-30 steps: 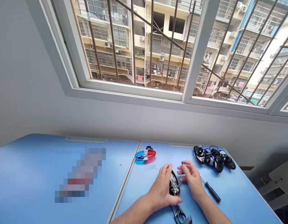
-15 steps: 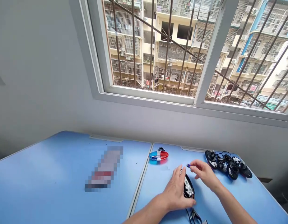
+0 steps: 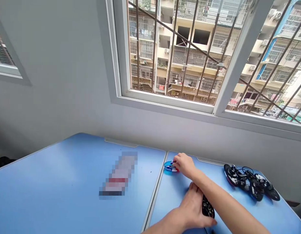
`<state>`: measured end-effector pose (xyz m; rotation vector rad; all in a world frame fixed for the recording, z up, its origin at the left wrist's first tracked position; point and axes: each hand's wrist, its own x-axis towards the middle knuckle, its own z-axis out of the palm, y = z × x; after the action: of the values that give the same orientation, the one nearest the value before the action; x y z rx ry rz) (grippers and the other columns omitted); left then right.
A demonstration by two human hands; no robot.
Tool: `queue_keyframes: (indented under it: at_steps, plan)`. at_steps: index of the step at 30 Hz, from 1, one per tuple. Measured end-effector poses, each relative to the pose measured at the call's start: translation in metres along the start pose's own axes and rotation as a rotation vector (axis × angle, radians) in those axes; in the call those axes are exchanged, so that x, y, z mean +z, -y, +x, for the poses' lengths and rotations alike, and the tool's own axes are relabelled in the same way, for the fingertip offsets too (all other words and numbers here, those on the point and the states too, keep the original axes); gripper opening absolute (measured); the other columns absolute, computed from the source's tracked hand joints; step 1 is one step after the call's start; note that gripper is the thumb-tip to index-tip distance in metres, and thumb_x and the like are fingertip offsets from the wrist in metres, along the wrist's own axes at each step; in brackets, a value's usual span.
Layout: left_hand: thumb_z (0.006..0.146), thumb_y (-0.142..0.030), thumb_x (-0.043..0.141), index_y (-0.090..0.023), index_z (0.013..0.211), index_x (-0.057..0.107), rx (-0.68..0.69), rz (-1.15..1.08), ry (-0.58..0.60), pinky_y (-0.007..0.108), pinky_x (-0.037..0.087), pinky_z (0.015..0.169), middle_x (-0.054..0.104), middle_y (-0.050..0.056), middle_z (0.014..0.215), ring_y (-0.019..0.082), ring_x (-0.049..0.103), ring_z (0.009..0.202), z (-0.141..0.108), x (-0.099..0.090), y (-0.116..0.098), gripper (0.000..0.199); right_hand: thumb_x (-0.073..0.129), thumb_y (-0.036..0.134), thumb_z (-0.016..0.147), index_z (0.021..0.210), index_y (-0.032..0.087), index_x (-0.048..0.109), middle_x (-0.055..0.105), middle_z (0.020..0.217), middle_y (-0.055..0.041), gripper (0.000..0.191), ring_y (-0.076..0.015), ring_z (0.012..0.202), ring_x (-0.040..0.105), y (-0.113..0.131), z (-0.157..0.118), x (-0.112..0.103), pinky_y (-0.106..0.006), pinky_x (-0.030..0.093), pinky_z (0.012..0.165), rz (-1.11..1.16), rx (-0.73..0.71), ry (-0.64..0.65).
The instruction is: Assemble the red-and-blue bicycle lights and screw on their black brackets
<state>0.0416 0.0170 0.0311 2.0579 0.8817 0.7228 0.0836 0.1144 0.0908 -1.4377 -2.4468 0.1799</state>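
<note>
A black oval device point(image 3: 208, 208) with parts showing inside lies on the blue table. My left hand point(image 3: 193, 208) rests against its left side, thumb and fingers spread around it. My right hand point(image 3: 184, 165) is at the blue and red oval shell point(image 3: 169, 166), its fingers pressed together over the red end. Small dark and white pieces lie in the shell. What my right fingers grip is too small to make out. My right forearm passes over the device and hides part of it.
Several black oval devices with cables point(image 3: 251, 182) lie in a cluster at the right. A blurred, pixelated item point(image 3: 118, 174) is on the left table panel point(image 3: 67, 175). Behind the table stand a wall point(image 3: 74, 107) and a barred window.
My right hand has moved left from beside the black device to the blue and red shell. My left hand stays at the device. The view has shifted, and the scissors-like tool is mostly out of sight.
</note>
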Motion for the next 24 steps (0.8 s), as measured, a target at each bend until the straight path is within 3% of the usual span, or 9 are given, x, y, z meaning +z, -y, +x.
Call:
queue_keyframes:
  at_steps: [9, 24]
  plan:
    - [0.049, -0.052, 0.08, -0.016, 0.134, 0.043, -0.011, -0.034, -0.08, 0.06, 0.028, 0.109, 0.044, 0.014, 0.135, 0.047, 0.033, 0.127, 0.0014, 0.0014, -0.0017, 0.099, 0.056, 0.022, 0.092, 0.088, 0.024, 0.065, 0.064, 0.096, -0.0048, 0.01, -0.0198, 0.09, 0.055, 0.0009, 0.0058, 0.0109, -0.026, 0.037, 0.064, -0.218, 0.001, 0.066]
    - [0.049, -0.044, 0.084, -0.019, 0.128, 0.051, 0.024, 0.038, -0.09, 0.05, 0.039, 0.103, 0.05, 0.01, 0.128, 0.039, 0.046, 0.115, -0.0002, -0.0014, -0.0045, 0.089, 0.052, 0.021, 0.094, 0.094, 0.024, 0.065, 0.064, 0.099, -0.0065, 0.014, -0.0209, 0.09, 0.054, 0.0026, -0.0007, 0.0116, -0.028, 0.038, 0.063, -0.241, -0.02, 0.044]
